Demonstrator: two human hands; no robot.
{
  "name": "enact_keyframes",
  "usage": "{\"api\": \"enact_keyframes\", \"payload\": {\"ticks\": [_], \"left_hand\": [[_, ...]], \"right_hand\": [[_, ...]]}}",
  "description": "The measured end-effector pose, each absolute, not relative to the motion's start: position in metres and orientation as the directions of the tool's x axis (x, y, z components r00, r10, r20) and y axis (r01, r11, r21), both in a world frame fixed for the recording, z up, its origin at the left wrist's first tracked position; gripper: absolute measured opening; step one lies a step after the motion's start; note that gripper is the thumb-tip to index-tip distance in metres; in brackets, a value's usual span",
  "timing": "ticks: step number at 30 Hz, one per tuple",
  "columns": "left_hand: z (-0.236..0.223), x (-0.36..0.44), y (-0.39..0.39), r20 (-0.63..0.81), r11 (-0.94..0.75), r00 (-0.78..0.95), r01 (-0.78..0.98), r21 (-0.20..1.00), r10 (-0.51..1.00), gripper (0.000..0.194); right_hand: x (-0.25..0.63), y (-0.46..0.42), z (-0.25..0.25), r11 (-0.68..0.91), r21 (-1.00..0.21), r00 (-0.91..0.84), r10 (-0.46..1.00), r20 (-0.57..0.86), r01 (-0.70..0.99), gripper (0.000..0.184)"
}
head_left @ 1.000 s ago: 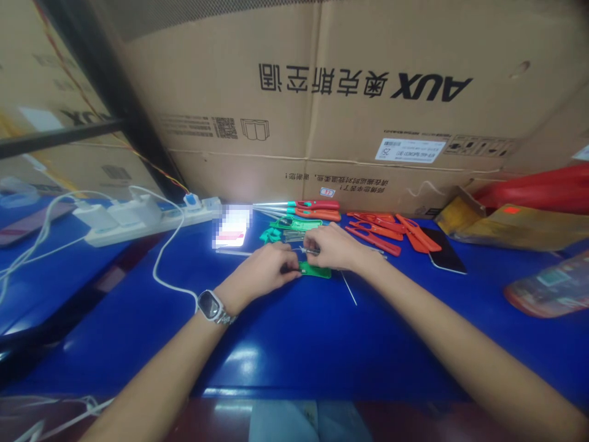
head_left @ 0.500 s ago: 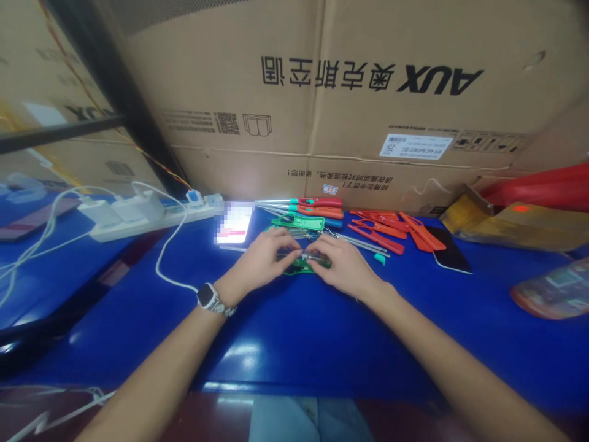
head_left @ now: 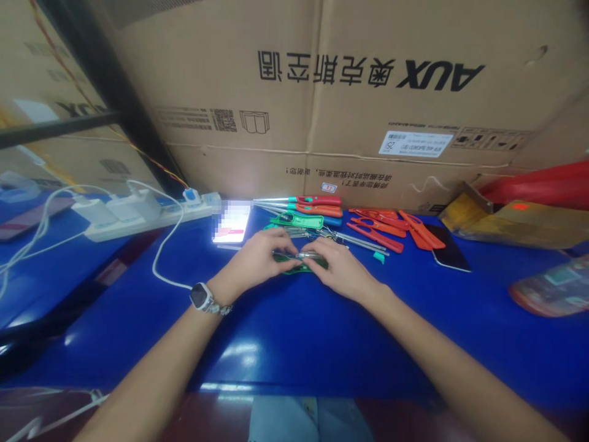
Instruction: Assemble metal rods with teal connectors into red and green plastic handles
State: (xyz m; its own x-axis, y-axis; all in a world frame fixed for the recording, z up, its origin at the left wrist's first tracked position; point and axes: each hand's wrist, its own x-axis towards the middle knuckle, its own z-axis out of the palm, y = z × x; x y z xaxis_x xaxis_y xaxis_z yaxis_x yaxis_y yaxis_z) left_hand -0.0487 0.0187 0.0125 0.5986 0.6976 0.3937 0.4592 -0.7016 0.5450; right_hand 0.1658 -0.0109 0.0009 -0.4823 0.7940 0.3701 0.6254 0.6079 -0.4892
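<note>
Both hands meet over a green lighter half-shell (head_left: 301,268) lying on the blue table. In my right hand (head_left: 343,264), thumb and fingers close on a small silver cylindrical part (head_left: 309,255) just above the shell. The fingers of my left hand (head_left: 262,258) are pinched at the part's left end; what they grip is mostly hidden. Right behind the hands lie another green half-shell (head_left: 301,221) and several thin metal rods (head_left: 363,242). A red long-neck lighter (head_left: 317,201) and an orange one (head_left: 317,211) rest farther back.
Orange-red shells (head_left: 377,230) lie to the right, by a dark phone (head_left: 451,250). A lit phone (head_left: 234,224) and a white power strip (head_left: 161,216) are on the left. A bottle (head_left: 552,285) lies far right. A large carton (head_left: 294,92) stands behind.
My right hand has come down and forward of the rods, bringing the silver part over the green shell. My left hand has drawn in against it. A small turquoise piece now shows at right.
</note>
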Motion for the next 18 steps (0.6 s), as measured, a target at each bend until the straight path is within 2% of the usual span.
{"api": "enact_keyframes", "payload": {"ticks": [3,8,18], "left_hand": [[0.0115,-0.048,0.0194,0.406,-0.708,0.594,0.463,0.534,0.694,0.014],[0.0102,-0.0471,0.0191,0.407,-0.683,0.568,0.445,0.58,0.715,0.017],[0.0155,-0.0519,0.0214,0.359,-0.651,0.608,0.364,0.666,0.708,0.01]], "right_hand": [[0.1647,-0.0111,-0.0004,0.624,-0.478,-0.497,0.781,0.377,0.618,0.014],[0.1638,-0.0115,-0.0018,0.64,-0.453,-0.503,0.768,0.397,0.62,0.011],[0.1631,-0.0129,-0.0025,0.638,-0.473,-0.493,0.77,0.406,0.608,0.009]]}}
